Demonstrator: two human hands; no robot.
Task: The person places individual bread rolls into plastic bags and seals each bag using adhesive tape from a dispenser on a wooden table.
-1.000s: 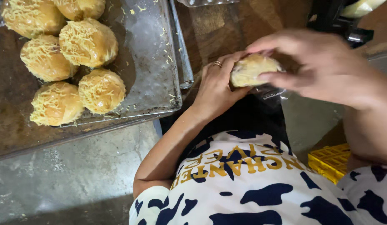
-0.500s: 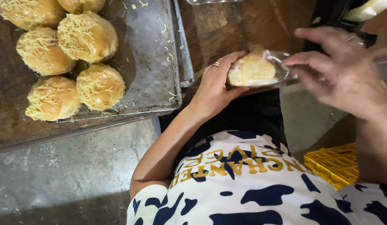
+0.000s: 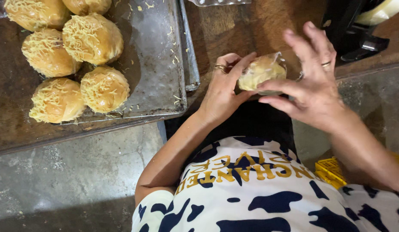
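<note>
Right hand (image 3: 313,86) shifted left onto clear-wrapped round bun (image 3: 261,72) | both pinch it, left hand (image 3: 223,92) cupping

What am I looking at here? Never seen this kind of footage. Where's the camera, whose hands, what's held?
There is no machine here. The camera sits on a person's head and looks straight down, so the patterned black-and-white shirt at the bottom is the wearer's own chest.

The two bare hands belong to that person. The left hand and the right hand together hold one bun in a clear plastic wrap over a dark wooden table.

To the left lies a metal baking tray with more round buns topped with grated cheese, plus loose cheese crumbs. Below it is grey concrete floor, and a yellow crate peeks out at lower right. A dark device stands at the top right; I cannot tell what it is.
</note>
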